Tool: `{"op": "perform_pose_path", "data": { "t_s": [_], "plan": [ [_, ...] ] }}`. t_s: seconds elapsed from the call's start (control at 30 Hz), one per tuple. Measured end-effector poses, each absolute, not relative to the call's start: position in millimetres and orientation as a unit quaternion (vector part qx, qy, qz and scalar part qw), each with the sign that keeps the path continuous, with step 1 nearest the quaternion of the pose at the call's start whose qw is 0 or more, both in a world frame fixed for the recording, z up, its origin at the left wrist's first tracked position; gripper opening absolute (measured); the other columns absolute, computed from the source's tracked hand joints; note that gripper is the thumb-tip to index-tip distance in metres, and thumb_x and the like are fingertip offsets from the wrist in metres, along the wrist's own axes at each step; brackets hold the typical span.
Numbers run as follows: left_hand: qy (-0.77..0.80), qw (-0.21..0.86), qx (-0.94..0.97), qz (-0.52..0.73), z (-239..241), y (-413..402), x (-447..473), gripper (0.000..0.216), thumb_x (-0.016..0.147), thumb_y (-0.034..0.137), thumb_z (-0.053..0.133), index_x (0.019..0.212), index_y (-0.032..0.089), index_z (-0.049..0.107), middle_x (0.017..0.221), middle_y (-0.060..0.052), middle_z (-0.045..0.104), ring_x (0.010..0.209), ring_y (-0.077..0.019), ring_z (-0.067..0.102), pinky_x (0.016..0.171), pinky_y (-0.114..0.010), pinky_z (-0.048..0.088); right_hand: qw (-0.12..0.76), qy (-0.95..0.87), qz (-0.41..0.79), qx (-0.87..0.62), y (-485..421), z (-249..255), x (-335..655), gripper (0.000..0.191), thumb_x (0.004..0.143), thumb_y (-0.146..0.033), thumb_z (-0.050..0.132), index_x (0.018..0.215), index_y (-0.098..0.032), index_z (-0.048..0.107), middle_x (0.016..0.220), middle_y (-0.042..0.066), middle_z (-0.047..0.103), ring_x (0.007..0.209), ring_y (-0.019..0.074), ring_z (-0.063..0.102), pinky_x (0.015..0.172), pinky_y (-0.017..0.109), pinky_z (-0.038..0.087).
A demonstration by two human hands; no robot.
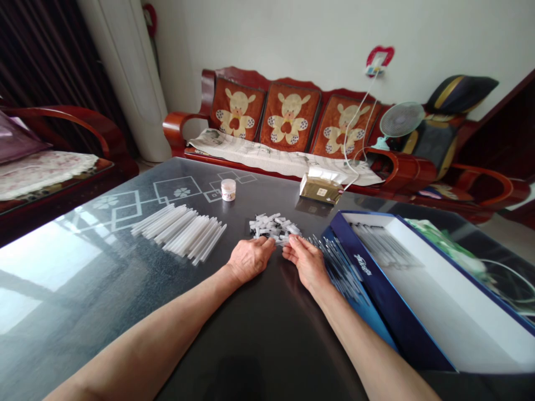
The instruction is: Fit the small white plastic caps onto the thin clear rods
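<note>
At the near edge of a heap of small white and black pen caps (273, 224), my two hands come close together. My left hand (253, 259) is closed, its fingers curled down and hiding whatever is in them. The thumb and fingers of my right hand (307, 260) pinch a small whitish piece that looks like a pen cap. To the left lies a row of translucent white pen barrels (184, 229). Beside my right hand, thin dark pen refills (340, 267) lie bunched on a blue lid or panel (371, 317).
An open blue box (468, 301) with a white inside holds several clear pens (384, 245) at its far end. A small jar (228, 190) and a tissue box (321, 186) stand farther back on the dark table (234, 328). Green-white plastic packaging (447, 245) lies beyond the box.
</note>
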State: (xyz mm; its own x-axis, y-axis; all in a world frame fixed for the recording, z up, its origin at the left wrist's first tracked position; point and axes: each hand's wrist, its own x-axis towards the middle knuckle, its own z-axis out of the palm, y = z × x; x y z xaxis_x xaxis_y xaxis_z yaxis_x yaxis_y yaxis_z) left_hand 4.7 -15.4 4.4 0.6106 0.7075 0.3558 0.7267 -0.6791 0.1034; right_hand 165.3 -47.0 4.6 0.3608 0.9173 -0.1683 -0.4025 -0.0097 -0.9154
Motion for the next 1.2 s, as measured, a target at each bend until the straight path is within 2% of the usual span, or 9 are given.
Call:
{"op": "perform_pose_path", "data": {
  "t_s": [0.2, 0.37, 0.5, 0.73, 0.8, 0.9, 1.03, 1.1, 1.2],
  "plan": [
    [-0.395, 0.044, -0.898, -0.190, 3, -15, 5, 0.033, 0.101, 0.034, 0.031, 0.098, 0.019, 0.061, 0.082, -0.004, 0.064, 0.073, -0.0159, 0.064, 0.054, -0.022, 0.040, 0.649, -0.273, 0.493, -0.510, -45, 1, 164, 0.037, 0.058, -0.039, 0.083, 0.083, -0.016, 0.068, 0.069, 0.001, 0.069, 0.061, 0.0121, 0.065, 0.061, 0.025, 0.055],
    [-0.390, 0.054, -0.891, -0.228, 3, -10, 5, 0.031, 0.099, 0.037, 0.038, 0.107, 0.022, 0.063, 0.081, -0.004, 0.065, 0.074, -0.0163, 0.063, 0.056, -0.022, 0.042, 0.633, -0.407, 0.372, -0.543, -45, 0, 170, 0.030, 0.074, -0.040, 0.068, 0.094, -0.018, 0.066, 0.070, -0.001, 0.066, 0.062, 0.0136, 0.063, 0.061, 0.026, 0.053],
    [-0.354, 0.093, -0.883, -0.293, -4, -5, 4, 0.030, 0.098, 0.037, 0.043, 0.112, 0.022, 0.065, 0.077, -0.004, 0.065, 0.073, -0.0173, 0.061, 0.063, -0.025, 0.046, 0.514, -0.602, 0.213, -0.572, -52, 16, 180, 0.020, 0.082, -0.028, 0.056, 0.094, -0.020, 0.070, 0.082, 0.002, 0.068, 0.065, 0.0137, 0.062, 0.065, 0.027, 0.051],
    [-0.263, 0.086, -0.891, -0.361, -8, -2, 2, 0.031, 0.097, 0.034, 0.045, 0.115, 0.017, 0.062, 0.079, -0.006, 0.066, 0.073, -0.0178, 0.061, 0.070, -0.028, 0.049, 0.270, -0.781, 0.017, -0.563, -70, 48, 191, 0.018, 0.083, -0.017, 0.058, 0.094, -0.020, 0.072, 0.091, 0.006, 0.066, 0.081, 0.0172, 0.063, 0.078, 0.028, 0.049],
    [-0.246, 0.079, -0.889, -0.377, -5, -2, 2, 0.035, 0.095, 0.034, 0.049, 0.125, 0.018, 0.056, 0.100, -0.009, 0.068, 0.089, -0.0212, 0.062, 0.081, -0.033, 0.050, 0.259, -0.784, -0.017, -0.563, -78, 57, 203, 0.017, 0.083, -0.016, 0.058, 0.091, -0.019, 0.072, 0.096, 0.007, 0.064, 0.086, 0.0175, 0.062, 0.082, 0.028, 0.049],
    [-0.263, 0.079, -0.859, -0.432, -2, -2, 2, 0.052, 0.091, 0.035, 0.053, 0.138, 0.016, 0.042, 0.129, -0.015, 0.056, 0.116, -0.0286, 0.054, 0.099, -0.044, 0.044, 0.281, -0.758, -0.070, -0.585, -93, 74, 242, 0.016, 0.083, -0.020, 0.059, 0.089, -0.020, 0.074, 0.095, 0.007, 0.062, 0.087, 0.0173, 0.061, 0.083, 0.028, 0.048],
    [-0.307, 0.067, -0.830, -0.462, -4, 0, 2, 0.052, 0.093, 0.030, 0.049, 0.141, 0.018, 0.036, 0.131, -0.016, 0.053, 0.118, -0.0285, 0.052, 0.098, -0.044, 0.045, 0.296, -0.642, -0.116, -0.697, -108, 89, 321, 0.018, 0.080, -0.027, 0.060, 0.087, -0.021, 0.076, 0.085, 0.005, 0.066, 0.075, 0.0163, 0.062, 0.074, 0.027, 0.048],
    [-0.316, 0.058, -0.832, -0.453, -6, 2, 2, 0.047, 0.093, 0.028, 0.047, 0.138, 0.020, 0.039, 0.128, -0.014, 0.055, 0.115, -0.0269, 0.054, 0.096, -0.042, 0.046, 0.265, -0.562, -0.120, -0.774, -108, 89, 358, 0.019, 0.076, -0.028, 0.063, 0.086, -0.021, 0.077, 0.082, 0.004, 0.070, 0.069, 0.0167, 0.063, 0.072, 0.028, 0.048],
    [-0.322, 0.043, -0.835, -0.444, -9, 4, 2, 0.039, 0.094, 0.027, 0.046, 0.132, 0.021, 0.046, 0.123, -0.012, 0.059, 0.109, -0.0250, 0.056, 0.093, -0.040, 0.048, 0.199, -0.486, -0.080, -0.847, -100, 80, 390, 0.019, 0.074, -0.029, 0.062, 0.082, -0.021, 0.078, 0.081, 0.005, 0.074, 0.076, 0.0199, 0.066, 0.071, 0.028, 0.047]
  ]
}}
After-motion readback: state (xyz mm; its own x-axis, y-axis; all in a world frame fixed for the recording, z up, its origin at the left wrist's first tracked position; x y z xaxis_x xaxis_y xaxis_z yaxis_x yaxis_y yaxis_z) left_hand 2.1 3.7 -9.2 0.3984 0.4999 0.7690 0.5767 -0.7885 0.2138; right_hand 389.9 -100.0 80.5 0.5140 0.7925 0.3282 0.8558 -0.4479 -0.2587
